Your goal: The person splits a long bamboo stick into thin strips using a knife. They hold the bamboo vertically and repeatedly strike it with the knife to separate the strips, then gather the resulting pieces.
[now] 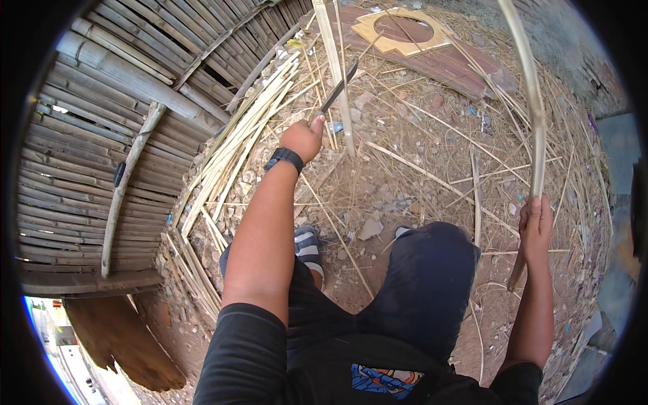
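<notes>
Right hand, grip closed around a long curved pale bamboo strip, steadies it upright. Farther out, left hand, grip closed on a dark-bladed knife, sets the blade against an upright split bamboo slat, apparently for splitting.

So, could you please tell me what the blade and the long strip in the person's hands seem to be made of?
The blade in the left hand looks like dark, matte metal: thin, flat, pointed. The strip in the right hand looks like split bamboo: pale yellow, dry, bending without breaking.
</notes>
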{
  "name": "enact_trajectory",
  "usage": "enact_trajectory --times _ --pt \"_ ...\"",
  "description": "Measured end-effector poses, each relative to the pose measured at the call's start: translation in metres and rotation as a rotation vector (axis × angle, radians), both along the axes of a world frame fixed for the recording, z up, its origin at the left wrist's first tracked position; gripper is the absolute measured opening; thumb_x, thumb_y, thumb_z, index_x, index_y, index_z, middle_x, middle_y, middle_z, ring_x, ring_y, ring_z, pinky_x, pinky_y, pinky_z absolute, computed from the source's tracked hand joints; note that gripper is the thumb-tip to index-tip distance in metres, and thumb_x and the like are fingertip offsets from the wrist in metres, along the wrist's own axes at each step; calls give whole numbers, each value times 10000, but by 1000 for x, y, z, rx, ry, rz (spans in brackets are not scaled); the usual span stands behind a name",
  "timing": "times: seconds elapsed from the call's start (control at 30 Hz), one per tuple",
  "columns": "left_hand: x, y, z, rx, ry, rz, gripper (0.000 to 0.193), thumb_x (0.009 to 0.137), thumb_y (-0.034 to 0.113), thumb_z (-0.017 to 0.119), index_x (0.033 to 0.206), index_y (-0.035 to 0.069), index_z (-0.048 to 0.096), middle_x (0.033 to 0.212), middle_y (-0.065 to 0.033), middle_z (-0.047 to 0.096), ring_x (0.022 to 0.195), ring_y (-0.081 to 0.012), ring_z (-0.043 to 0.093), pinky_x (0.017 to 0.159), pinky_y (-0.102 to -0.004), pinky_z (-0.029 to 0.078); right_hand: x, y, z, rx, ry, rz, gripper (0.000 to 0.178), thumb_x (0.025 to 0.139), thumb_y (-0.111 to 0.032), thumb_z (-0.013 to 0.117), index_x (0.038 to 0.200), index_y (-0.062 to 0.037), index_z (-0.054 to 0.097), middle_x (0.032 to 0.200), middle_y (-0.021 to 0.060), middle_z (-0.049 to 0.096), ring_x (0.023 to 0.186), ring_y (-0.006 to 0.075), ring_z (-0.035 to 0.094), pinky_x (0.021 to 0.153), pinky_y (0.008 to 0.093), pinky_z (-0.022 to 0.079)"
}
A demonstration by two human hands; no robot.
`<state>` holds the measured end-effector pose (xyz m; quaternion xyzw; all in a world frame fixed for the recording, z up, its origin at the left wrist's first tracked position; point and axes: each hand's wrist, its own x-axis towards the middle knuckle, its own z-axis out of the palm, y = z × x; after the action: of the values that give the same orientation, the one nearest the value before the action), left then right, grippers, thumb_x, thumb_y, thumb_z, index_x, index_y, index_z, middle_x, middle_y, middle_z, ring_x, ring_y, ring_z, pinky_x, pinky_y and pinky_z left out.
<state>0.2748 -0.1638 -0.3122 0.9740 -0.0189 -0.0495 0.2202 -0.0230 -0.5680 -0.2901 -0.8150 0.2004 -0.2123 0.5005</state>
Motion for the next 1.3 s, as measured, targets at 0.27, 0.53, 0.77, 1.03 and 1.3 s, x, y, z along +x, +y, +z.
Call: enact_trajectory --times 0.27,0.53,0.77,1.03,1.3 --pt "8 -2 -13 -26 -58 -17 732 952 614 435 952 -81 667 927 -318 667 909 -445 655 853 -482 492 70 33 -22 -205 -138 -5 266 1070 -303 408 1043 -46 471 645 38 493 527 140 487 478 306 393" --pt "6 3 -22 4 -11 1 742 957 618 419 966 -82 667 944 -331 663 914 -456 650 862 -494 492 60 64 -116 -456 502 367 269 1023 -298 478 1022 -30 452 729 279 615 701 499 601 618 559 443" --pt "4 -3 -29 -1 2 -5 689 967 580 408 987 -60 663 965 -303 679 946 -451 656 876 -496 505 70 38 -83 -329 496 335 337 1026 -351 479 1026 -16 521 709 212 596 688 416 597 649 497 450" --pt "-7 -1 -23 -27 -15 -14 680 964 583 433 926 -54 665 894 -295 675 882 -443 660 823 -494 511 62 -3 -45 -104 279 240 357 1055 -370 454 1143 -41 561 686 -3 432 590 112 408 548 288 352" --pt "-35 0 3 -1 -40 -59 664 955 587 463 843 -38 655 827 -281 672 816 -439 660 768 -499 516 -2 -6 -20 99 272 130 399 1064 -363 436 1264 -35 541 695 -49 408 597 56 392 530 229 341"
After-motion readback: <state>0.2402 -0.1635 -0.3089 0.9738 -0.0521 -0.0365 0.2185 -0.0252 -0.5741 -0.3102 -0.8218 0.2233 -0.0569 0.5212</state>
